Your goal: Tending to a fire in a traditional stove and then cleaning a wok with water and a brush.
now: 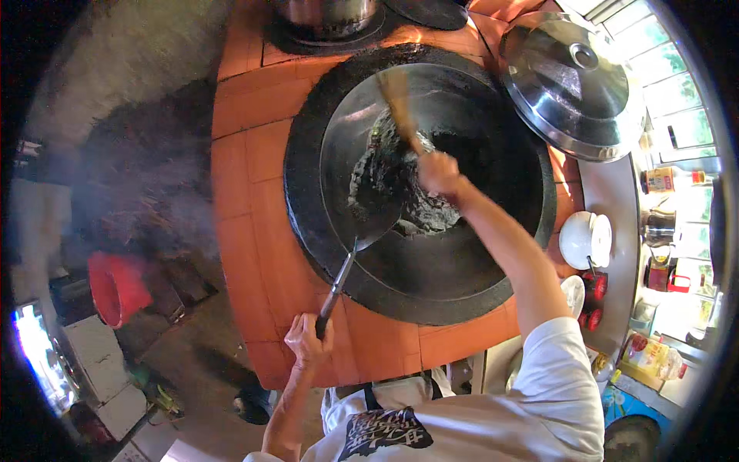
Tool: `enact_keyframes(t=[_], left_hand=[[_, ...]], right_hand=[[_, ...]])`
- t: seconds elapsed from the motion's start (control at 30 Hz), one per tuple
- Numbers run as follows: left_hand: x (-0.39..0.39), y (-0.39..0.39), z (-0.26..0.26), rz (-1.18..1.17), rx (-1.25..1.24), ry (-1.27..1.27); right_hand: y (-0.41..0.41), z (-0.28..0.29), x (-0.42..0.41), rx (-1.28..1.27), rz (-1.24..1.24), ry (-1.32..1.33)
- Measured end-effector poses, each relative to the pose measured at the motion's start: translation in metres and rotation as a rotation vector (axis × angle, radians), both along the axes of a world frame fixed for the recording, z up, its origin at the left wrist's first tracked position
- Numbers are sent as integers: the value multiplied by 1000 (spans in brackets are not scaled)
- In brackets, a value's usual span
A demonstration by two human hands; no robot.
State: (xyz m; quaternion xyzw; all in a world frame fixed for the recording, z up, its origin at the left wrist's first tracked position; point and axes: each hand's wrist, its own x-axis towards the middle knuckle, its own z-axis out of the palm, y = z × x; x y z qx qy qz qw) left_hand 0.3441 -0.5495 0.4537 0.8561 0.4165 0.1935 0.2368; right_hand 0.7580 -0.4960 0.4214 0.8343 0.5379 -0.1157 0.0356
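Observation:
A large dark wok (462, 254) is set in a black ring on a tiled stove. My right hand (441, 174) is closed on the handle of a brush (397, 95), blurred and light brown, whose far end spreads over the wok's upper left part. My left hand (310, 341) grips the dark handle of a metal spatula (340, 276), and the spatula's blade reaches into the wok. Between the two tools lies a dark, whitish-edged mass or murky liquid (430, 213); I cannot tell which.
Orange tiles (254, 208) surround the wok. A steel lid (568, 86) leans at the upper right, and a steel pot (332, 17) stands beyond the wok. White bowls (583, 239) and bottles (661, 180) line the right side. A red bucket (115, 289) is on the floor at left, near smoke.

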Motion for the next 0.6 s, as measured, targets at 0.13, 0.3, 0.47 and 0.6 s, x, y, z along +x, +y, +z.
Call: enact_keyframes(t=[0.13,0.3,0.47,0.6], left_hand=[[-4,2,1,-15,-6,-28],[-5,6,1,-16,1,-60],[-9,3,-1,13,-32,-42],[-8,1,-5,-27,-26,-29]], right_hand=[[-23,1,47,6,-98,-81],[-97,5,-25,-458,-141,213],[-74,32,-94,-182,-95,474],[6,-8,-39,9,-217,234]])
